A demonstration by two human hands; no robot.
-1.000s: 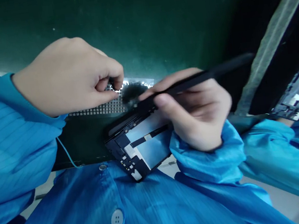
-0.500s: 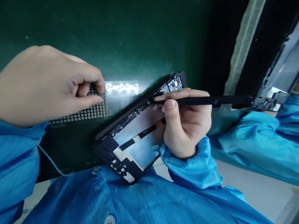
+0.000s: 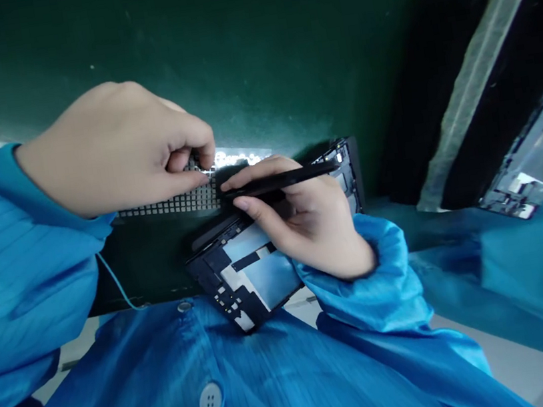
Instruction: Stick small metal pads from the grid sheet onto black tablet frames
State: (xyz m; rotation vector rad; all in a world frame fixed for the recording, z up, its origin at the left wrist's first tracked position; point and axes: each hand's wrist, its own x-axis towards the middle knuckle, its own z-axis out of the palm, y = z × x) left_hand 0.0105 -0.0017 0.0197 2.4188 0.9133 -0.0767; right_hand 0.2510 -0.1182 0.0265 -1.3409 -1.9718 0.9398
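Observation:
My left hand point(image 3: 117, 148) is curled, thumb and forefinger pinching the edge of a strip of small square parts point(image 3: 171, 205) that lies on the dark green mat point(image 3: 255, 51). My right hand point(image 3: 304, 222) grips black tweezers point(image 3: 281, 179), whose tip touches the right end of that strip. Under my right hand a dark phone frame point(image 3: 245, 271) with bluish metal plates lies tilted, its near corner over the mat's front edge. Both my sleeves are blue.
At the right another person in a blue sleeve point(image 3: 537, 260) holds a second phone frame point(image 3: 526, 181) beside a black, grey-edged tray point(image 3: 477, 87). My blue coat point(image 3: 201, 388) with a white button fills the bottom of the view.
My right hand has swung the tweezers left, from over the phone frame's top edge to the strip of parts. My left hand has stayed pinched on the strip.

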